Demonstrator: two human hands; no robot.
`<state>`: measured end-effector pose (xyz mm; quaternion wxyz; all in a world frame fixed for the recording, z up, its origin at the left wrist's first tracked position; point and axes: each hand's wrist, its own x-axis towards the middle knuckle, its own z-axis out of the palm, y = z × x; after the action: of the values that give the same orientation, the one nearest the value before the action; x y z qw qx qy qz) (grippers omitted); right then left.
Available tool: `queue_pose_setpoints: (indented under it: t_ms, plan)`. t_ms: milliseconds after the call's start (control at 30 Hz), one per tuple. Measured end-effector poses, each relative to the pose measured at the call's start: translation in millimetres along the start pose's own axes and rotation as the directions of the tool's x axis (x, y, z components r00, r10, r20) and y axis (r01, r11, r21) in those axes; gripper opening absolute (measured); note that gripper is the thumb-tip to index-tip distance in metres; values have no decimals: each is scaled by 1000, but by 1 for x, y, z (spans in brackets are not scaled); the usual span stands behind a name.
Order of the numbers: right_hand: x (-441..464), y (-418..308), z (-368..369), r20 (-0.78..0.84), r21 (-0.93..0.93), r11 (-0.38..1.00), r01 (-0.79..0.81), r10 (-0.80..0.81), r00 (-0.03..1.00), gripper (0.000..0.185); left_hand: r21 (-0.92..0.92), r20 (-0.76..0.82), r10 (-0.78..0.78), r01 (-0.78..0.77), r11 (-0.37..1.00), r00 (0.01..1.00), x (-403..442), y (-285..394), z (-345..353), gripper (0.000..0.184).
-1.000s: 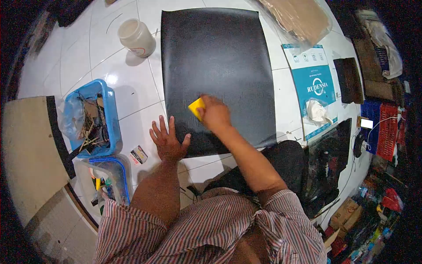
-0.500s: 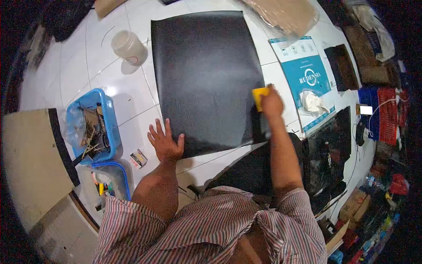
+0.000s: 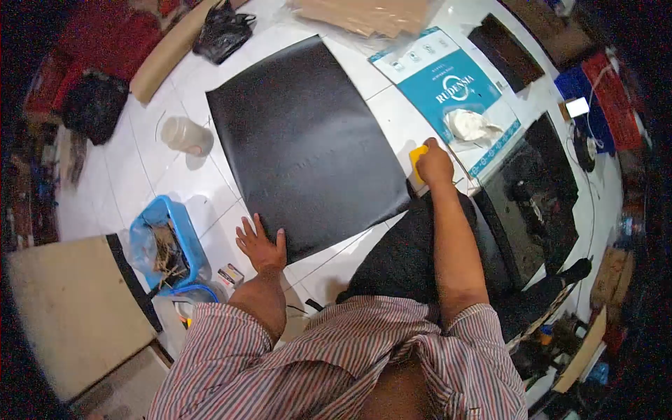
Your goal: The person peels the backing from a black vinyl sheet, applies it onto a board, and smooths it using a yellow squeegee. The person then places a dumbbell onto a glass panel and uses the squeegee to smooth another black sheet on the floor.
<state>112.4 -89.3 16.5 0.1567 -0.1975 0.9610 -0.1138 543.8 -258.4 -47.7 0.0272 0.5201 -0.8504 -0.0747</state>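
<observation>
A black sheet lies on the white tiled floor in front of me. My left hand rests with spread fingers at the sheet's near left corner, partly on the tiles. Beyond the sheet's right edge, my right hand is closed around a yellow scraper. The scraper is just off the sheet, over the tiles. A crumpled white cloth or bag sits close to that hand, on a teal and white printed board.
At left stand a cloudy jar and a blue basket of scraps, with a small box nearby. A beige board lies far left. Plastic-wrapped brown material and a black bag are at the back.
My right hand has moved the yellow scraper rightward across the sheet and off its right edge. The view has turned, so the sheet appears tilted. My left hand stays at the near left corner.
</observation>
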Motion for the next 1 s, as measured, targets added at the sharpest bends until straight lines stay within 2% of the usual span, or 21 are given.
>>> queue_pose_setpoints:
  t_ms: [33,167,267,333,367,433,467,533,600,667,733,767,867,933,1000]
  plan:
    - [-4,1,-2,-2,-8,999,51,-51,999,37,10,-12,23,-23,1000,1000,0,-1,1,81]
    - [-13,4,-12,-17,-18,1000,-24,23,1000,38,11,-33,24,-24,1000,999,-2,-4,6,81]
    - [-43,17,-11,-238,-162,982,97,-134,962,40,40,-53,51,-48,998,997,-1,-7,12,80]
    - [-70,20,-26,-143,-162,979,122,-146,979,41,39,-32,6,-4,999,999,-2,-3,9,78]
    - [-86,22,-36,-155,-146,983,107,-130,979,41,25,-51,31,-30,999,998,-2,-6,12,77]
    - [-115,30,-52,2,-171,968,183,-186,983,45,33,-52,40,-38,999,998,-4,-4,11,77]
    - [-125,38,-55,-12,-154,973,171,-175,985,45,34,-44,28,-26,999,999,-4,-4,10,78]
    - [-140,50,-56,-163,-1,971,238,-235,958,49,48,-21,41,-40,998,999,2,-4,8,80]
    - [-149,60,-52,-211,41,972,233,-220,952,51,118,51,28,-34,992,998,8,-12,10,82]
    - [-152,64,-51,-260,65,959,276,-251,932,51,169,30,66,-70,983,997,16,-18,7,87]
    - [-152,66,-54,-241,86,954,288,-261,935,53,113,141,44,-60,992,989,25,-16,0,92]
    - [-153,66,-56,-207,97,953,287,-263,942,54,123,126,45,-61,991,991,25,-13,-7,92]
    - [-155,68,-59,-169,130,949,289,-266,949,55,49,251,-33,21,999,968,27,-2,-20,96]
    - [-156,72,-55,-194,159,943,292,-260,946,55,49,219,44,-56,997,975,41,-26,-6,94]
    - [-158,76,-54,-214,182,939,293,-253,943,56,-61,233,-83,99,993,969,40,-17,-4,92]
